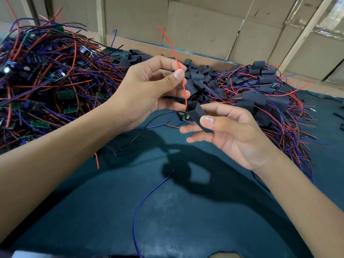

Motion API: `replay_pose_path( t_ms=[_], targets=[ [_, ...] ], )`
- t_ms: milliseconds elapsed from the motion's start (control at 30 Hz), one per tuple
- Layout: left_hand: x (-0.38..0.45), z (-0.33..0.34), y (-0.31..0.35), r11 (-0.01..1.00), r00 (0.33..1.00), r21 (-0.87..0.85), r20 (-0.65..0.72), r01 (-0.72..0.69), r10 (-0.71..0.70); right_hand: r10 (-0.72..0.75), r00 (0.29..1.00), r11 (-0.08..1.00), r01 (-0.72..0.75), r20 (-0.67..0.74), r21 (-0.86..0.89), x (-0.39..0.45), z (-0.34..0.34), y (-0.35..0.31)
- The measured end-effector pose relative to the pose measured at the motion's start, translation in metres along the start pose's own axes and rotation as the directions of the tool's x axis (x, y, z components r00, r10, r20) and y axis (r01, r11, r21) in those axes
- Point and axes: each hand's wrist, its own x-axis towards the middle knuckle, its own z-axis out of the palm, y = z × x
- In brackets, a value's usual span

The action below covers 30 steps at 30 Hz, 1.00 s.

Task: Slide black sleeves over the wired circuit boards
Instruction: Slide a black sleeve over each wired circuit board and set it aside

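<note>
Your left hand (149, 86) pinches the red wire (183, 84) entering the black sleeve (200, 116) gripped by your right hand (232, 133); keep it taut, draw the board (186, 117) in squarely.

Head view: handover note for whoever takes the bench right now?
Left hand pinches the red wire that feeds into the sleeve's open top.
Right hand pinches the black sleeve; the circuit board sits at its lower left, not yet covered.
Done: sleeved boards piled at right.
Left: pull this board inside, then work through the bare boards piled at left. Loose sleeves lie behind the hands.
</note>
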Motion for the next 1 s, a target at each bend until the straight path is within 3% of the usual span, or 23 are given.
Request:
replay_pose_path(
  t_ms=[133,233,433,533,700,833,900,967,1000],
  targets=[
    [0.003,-0.008,0.000,0.987,0.990,0.135,0.096,0.092,-0.106,0.005,0.995,0.997,0.003,-0.095,0.077,0.003,0.001,-0.001],
    [0.000,-0.012,-0.002,0.950,0.930,0.221,0.247,0.219,-0.272,0.000,0.995,0.997,0.007,-0.102,0.071,0.003,0.001,-0.003],
    [0.001,-0.013,0.001,0.953,0.892,0.001,0.353,0.301,-0.282,-0.040,0.983,0.998,0.048,-0.178,0.040,0.003,-0.001,-0.007],
    [0.004,-0.022,0.000,0.911,0.835,-0.112,0.456,0.397,-0.308,-0.018,0.983,0.998,0.028,-0.185,0.053,0.003,-0.003,-0.009],
    [0.006,-0.041,-0.003,0.868,0.742,-0.100,0.571,0.487,-0.350,0.017,0.965,0.991,0.018,-0.262,0.134,0.005,-0.004,-0.006],
    [0.004,-0.053,0.000,0.869,0.765,-0.092,0.524,0.487,-0.374,0.036,0.950,0.968,0.045,-0.311,0.247,0.005,-0.006,-0.013],
    [0.007,-0.061,0.007,0.802,0.743,-0.217,0.562,0.557,-0.364,0.048,0.948,0.937,0.067,-0.315,0.344,0.004,-0.009,-0.019],
    [0.012,-0.063,0.015,0.600,0.650,-0.374,0.677,0.708,-0.345,0.062,0.955,0.909,0.066,-0.290,0.412,0.003,-0.010,-0.024],
    [0.013,-0.062,0.018,0.568,0.610,-0.356,0.709,0.742,-0.353,0.075,0.960,0.910,0.046,-0.271,0.413,0.002,-0.010,-0.025]
  ],
)
